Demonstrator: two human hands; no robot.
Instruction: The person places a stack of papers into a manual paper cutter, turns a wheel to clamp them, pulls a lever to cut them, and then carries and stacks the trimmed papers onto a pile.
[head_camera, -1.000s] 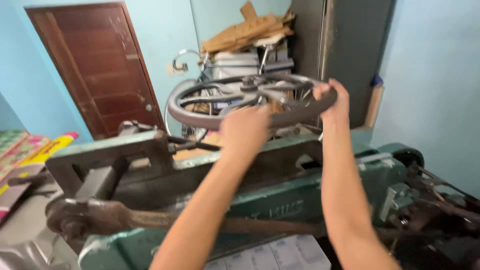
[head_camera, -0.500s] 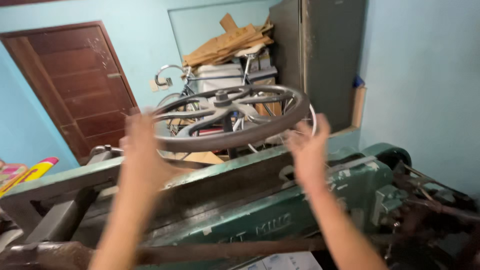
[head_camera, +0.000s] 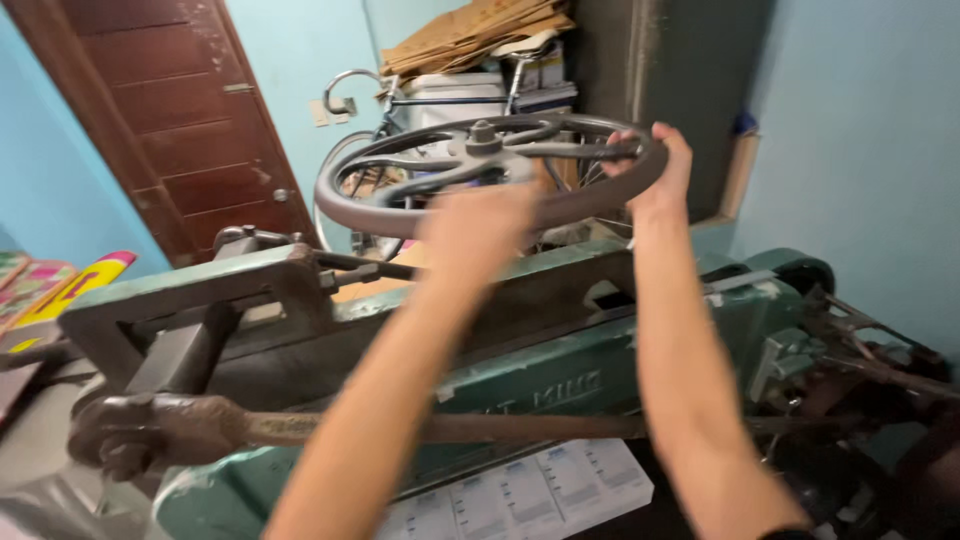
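A large grey iron handwheel (head_camera: 400, 215) with curved spokes lies flat on top of a green cast-iron machine (head_camera: 560, 370). My left hand (head_camera: 480, 225) is blurred and grips the wheel's near rim. At the wheel's right rim, my right hand (head_camera: 655, 165) closes around the metal. Both of my forearms reach up over the machine's frame. A stack of printed white sheets (head_camera: 520, 490) sits under the machine's bar at the bottom.
A brown wooden door (head_camera: 170, 120) stands at the back left. A bicycle (head_camera: 400, 110) and cardboard pieces (head_camera: 470, 35) are behind the wheel. A dark cabinet (head_camera: 670, 70) stands behind right. Coloured papers (head_camera: 60, 290) lie at the left. Rusty linkage (head_camera: 860, 350) juts out right.
Both hands were on the wheel a second ago, came off its rim with fingers spread half a second ago, and now grip it again at near and right rim.
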